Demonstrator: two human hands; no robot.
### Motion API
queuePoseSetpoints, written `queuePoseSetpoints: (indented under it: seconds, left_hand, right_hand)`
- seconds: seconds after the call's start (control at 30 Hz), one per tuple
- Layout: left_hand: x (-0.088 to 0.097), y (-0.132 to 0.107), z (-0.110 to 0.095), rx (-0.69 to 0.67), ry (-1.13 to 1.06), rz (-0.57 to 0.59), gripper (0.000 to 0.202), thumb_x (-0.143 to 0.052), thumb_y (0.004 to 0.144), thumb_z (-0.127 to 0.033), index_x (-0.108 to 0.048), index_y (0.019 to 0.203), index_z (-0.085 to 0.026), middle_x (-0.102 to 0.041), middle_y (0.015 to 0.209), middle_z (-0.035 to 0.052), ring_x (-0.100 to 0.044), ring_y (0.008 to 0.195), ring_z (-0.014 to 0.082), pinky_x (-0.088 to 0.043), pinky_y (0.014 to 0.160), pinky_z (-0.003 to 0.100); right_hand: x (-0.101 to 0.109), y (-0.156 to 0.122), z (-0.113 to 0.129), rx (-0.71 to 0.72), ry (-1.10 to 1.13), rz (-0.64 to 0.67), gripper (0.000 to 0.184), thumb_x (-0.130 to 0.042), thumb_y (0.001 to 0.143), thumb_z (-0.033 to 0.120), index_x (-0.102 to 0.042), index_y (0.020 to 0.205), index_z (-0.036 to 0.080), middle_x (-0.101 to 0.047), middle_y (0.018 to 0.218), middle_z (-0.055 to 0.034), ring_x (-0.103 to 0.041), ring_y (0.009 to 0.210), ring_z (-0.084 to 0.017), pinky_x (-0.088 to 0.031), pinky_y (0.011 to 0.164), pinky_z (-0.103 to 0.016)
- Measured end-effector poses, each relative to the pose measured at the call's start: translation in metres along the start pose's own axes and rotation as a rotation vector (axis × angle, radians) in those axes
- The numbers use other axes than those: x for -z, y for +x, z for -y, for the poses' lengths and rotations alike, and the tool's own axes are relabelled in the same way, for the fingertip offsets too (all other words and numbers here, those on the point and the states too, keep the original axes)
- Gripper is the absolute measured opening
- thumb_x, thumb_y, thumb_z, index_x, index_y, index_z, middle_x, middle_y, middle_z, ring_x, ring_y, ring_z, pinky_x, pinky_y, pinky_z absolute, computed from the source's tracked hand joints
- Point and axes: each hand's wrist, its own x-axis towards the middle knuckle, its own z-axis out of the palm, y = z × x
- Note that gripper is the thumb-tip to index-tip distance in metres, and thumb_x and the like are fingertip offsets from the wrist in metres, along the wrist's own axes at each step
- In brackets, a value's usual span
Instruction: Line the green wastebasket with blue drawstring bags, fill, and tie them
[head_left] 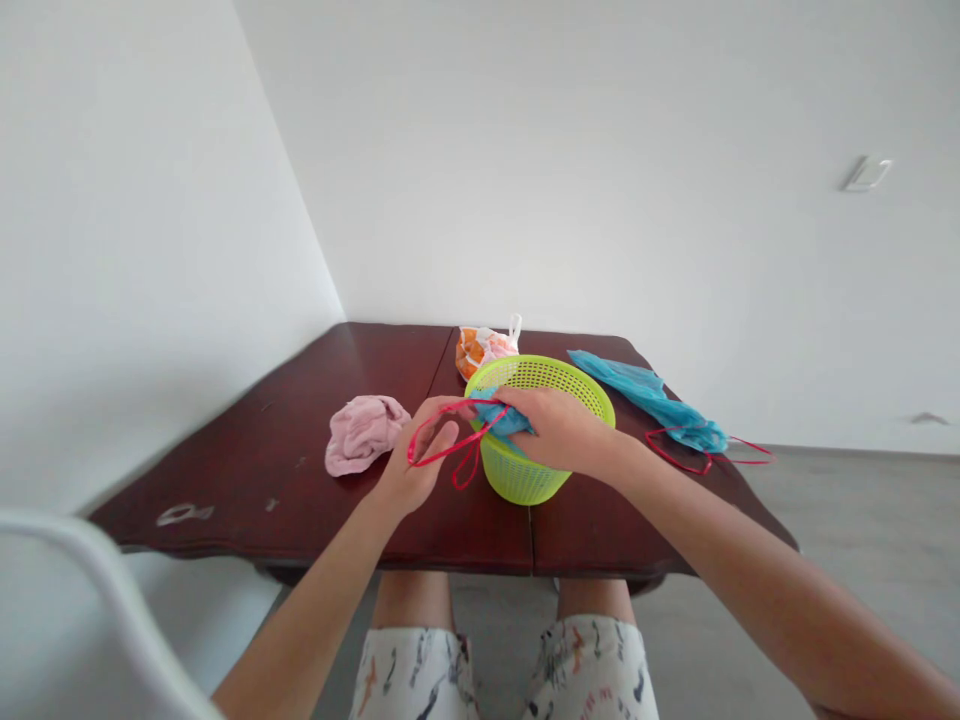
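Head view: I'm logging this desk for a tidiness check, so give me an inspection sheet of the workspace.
Surface: dark wooden table, a few pale marks near its left edge.
Job's things: blue bag with red string, held at the rim of the green basket.
Clutter: pink cloth, second blue bag, orange bag.
Hands: left hand pinches the string; right hand grips the blue bag.
Cables: nothing seen.
Surroundings: white walls, grey floor, white chair at lower left.

Dark table [247, 470] — pink cloth [365, 432], green basket [519, 478], blue net bag [652, 395]
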Motion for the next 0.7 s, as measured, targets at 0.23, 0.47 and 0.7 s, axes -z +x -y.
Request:
queuePoseSetpoints:
  seconds: [0.23,0.47,0.7]
  left_hand:
    - [-0.001,-0.002,0.012,-0.150,0.325,0.089,0.057,-0.041,0.125,-0.064,-0.082,0.136,-0.027,-0.067,0.173,0.0168,-0.055,0.165,0.0368,-0.040,0.141,0.060]
    - [-0.005,0.006,0.012,-0.182,0.351,0.142,0.040,-0.088,0.104,-0.062,-0.079,0.120,-0.027,-0.064,0.176,0.0175,-0.053,0.167,0.0433,-0.042,0.140,0.066]
    - [-0.013,0.004,0.018,-0.160,0.306,0.137,0.037,-0.086,0.108,-0.058,-0.072,0.123,-0.028,-0.065,0.175,0.0171,-0.053,0.168,0.0408,-0.041,0.142,0.065]
  right_hand:
    - [0.054,0.031,-0.054,-0.084,-0.107,-0.352,0.017,-0.074,0.103,0.034,-0.082,0.111,0.022,-0.081,0.111,-0.0127,-0.072,0.106,-0.032,-0.054,0.096,-0.042]
    - [0.122,0.073,-0.096,-0.465,0.661,-0.737,0.018,-0.081,0.108,0.032,-0.077,0.094,0.020,-0.071,0.069,0.0017,-0.062,0.054,-0.015,-0.050,0.055,-0.030]
    - [0.207,0.087,-0.094,-0.314,0.690,-1.021,0.039,-0.056,0.108,0.035,-0.075,0.091,0.006,-0.089,0.122,-0.0034,-0.082,0.084,-0.007,-0.039,0.065,-0.039]
